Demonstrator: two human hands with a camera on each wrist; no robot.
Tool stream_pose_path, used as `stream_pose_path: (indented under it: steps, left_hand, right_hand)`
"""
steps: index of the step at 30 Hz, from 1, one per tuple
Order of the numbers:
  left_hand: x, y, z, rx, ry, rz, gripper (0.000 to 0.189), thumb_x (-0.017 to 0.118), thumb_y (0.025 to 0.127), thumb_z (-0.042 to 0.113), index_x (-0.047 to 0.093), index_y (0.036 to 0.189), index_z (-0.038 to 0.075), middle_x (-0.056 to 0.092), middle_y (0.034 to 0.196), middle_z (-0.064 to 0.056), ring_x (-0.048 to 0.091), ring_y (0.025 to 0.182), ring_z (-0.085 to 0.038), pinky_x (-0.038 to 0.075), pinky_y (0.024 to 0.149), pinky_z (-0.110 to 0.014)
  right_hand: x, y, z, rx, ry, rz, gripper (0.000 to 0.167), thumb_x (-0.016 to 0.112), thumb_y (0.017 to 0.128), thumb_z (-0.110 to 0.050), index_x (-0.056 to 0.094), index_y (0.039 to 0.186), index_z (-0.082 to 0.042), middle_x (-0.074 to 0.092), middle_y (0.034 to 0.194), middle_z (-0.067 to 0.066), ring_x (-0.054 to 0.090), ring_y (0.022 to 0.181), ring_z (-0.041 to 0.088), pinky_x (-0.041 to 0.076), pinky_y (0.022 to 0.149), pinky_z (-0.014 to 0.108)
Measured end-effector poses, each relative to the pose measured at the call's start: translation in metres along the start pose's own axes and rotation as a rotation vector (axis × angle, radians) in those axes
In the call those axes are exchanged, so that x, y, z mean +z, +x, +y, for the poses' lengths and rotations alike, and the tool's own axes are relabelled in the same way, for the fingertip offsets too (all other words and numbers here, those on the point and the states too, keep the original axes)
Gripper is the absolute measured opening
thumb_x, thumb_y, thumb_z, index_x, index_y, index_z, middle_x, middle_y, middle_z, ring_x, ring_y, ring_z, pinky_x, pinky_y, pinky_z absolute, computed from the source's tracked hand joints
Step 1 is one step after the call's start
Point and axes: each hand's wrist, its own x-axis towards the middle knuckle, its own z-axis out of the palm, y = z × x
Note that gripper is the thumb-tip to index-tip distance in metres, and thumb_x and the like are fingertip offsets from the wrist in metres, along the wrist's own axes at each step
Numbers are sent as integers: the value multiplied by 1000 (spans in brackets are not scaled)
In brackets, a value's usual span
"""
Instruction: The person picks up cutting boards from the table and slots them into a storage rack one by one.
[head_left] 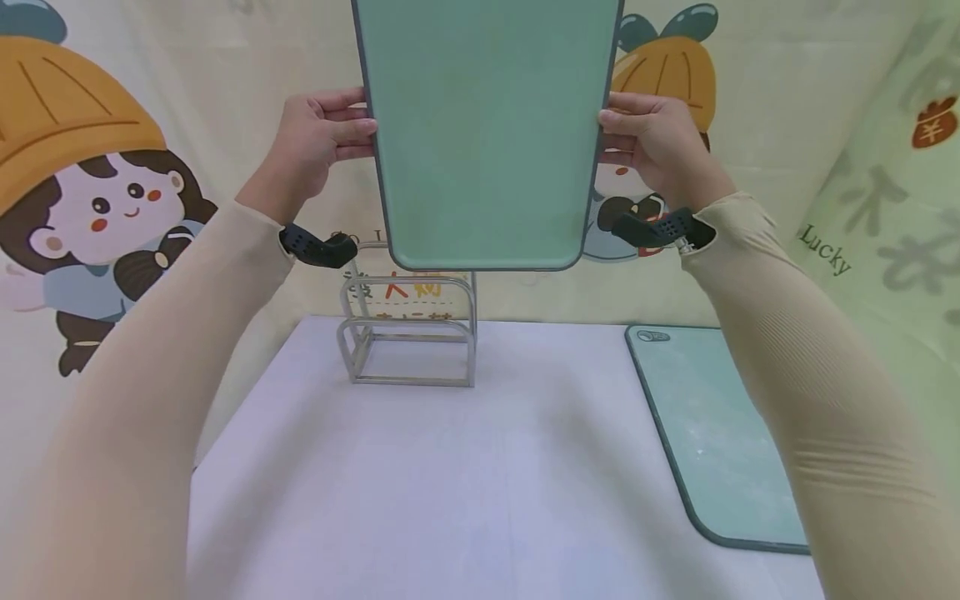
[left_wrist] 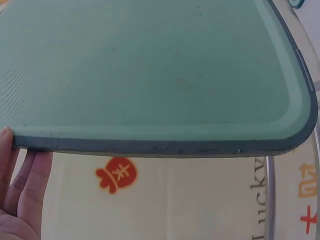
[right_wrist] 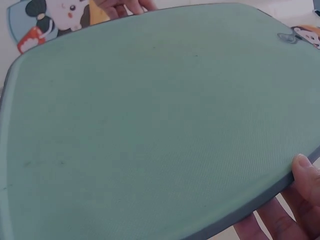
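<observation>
A green cutting board (head_left: pixel 491 150) with a dark grey rim is held upright in the air, its top cut off by the head view's edge. My left hand (head_left: pixel 318 137) grips its left edge, thumb on the near face and fingers behind. On the opposite edge my right hand (head_left: pixel 652 142) pinches the rim the same way. The left wrist view shows the board's textured face (left_wrist: pixel 150 75) and a rounded corner. In the right wrist view the board (right_wrist: pixel 150 115) fills most of the picture, with an oval hole near one corner. Below and behind it stands a wire rack (head_left: pixel 408 333).
A second green cutting board (head_left: pixel 720 433) lies flat on the right of the white table (head_left: pixel 450 483), partly hidden by my right sleeve. The rack stands near the table's back left edge. Behind hangs a cloth (head_left: pixel 540 296) printed with cartoon figures.
</observation>
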Motion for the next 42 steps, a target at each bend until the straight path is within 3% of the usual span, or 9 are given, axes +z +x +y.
stream_pose_path:
  steps: [5, 9, 13, 22, 27, 32, 42]
  left_hand:
    - [-14, 4, 8, 41, -7, 3, 45, 73, 75, 1, 64, 119, 4, 72, 89, -6, 71, 75, -17, 57, 70, -24]
    - [-23, 7, 12, 71, -23, -1, 44, 75, 74, 1, 66, 117, 4, 73, 89, -7, 72, 75, -17, 56, 72, -25]
    - [-30, 8, 11, 87, -34, 10, 43, 75, 73, 1, 66, 115, 3, 73, 90, -7, 72, 76, -17, 56, 73, -25]
    - [-43, 8, 2, 79, -51, 66, 43, 76, 73, 0, 67, 115, 4, 73, 89, -7, 72, 76, -17, 56, 72, -25]
    - [-53, 7, -3, 78, -74, 110, 44, 76, 73, 1, 67, 115, 5, 73, 89, -7, 71, 77, -16, 56, 72, -25]
    - [-63, 3, -8, 78, -91, 132, 42, 74, 74, 0, 67, 115, 6, 73, 89, -6, 71, 76, -17, 56, 71, -25]
    - [-75, -1, -16, 73, -79, 159, 44, 76, 73, 4, 67, 116, 7, 73, 91, -5, 71, 78, -15, 56, 72, -23]
  right_hand:
    - [14, 5, 1, -38, -24, -10, 34, 71, 81, -9, 68, 114, -7, 70, 96, 7, 71, 86, 20, 58, 73, 26]
    - [24, 9, 3, -59, -32, -2, 32, 69, 83, -11, 68, 115, -8, 69, 99, 6, 67, 95, 21, 55, 88, 30]
    - [32, 14, 6, -57, -5, 6, 30, 67, 84, -10, 69, 114, -9, 69, 99, 7, 69, 94, 19, 47, 100, 36]
    - [45, 22, 19, -59, 37, -2, 26, 65, 85, -5, 69, 111, -6, 71, 92, 7, 71, 85, 18, 57, 81, 29]
    - [58, 26, 28, -50, 15, 28, 26, 66, 85, -8, 70, 110, -9, 71, 95, 5, 70, 91, 18, 50, 97, 35]
    - [69, 30, 37, -31, 12, 45, 26, 66, 84, -9, 71, 109, -12, 72, 100, 5, 70, 97, 19, 52, 95, 34]
    - [78, 34, 53, -83, -16, 37, 26, 64, 86, -8, 70, 111, -10, 72, 100, 6, 70, 94, 20, 54, 91, 35]
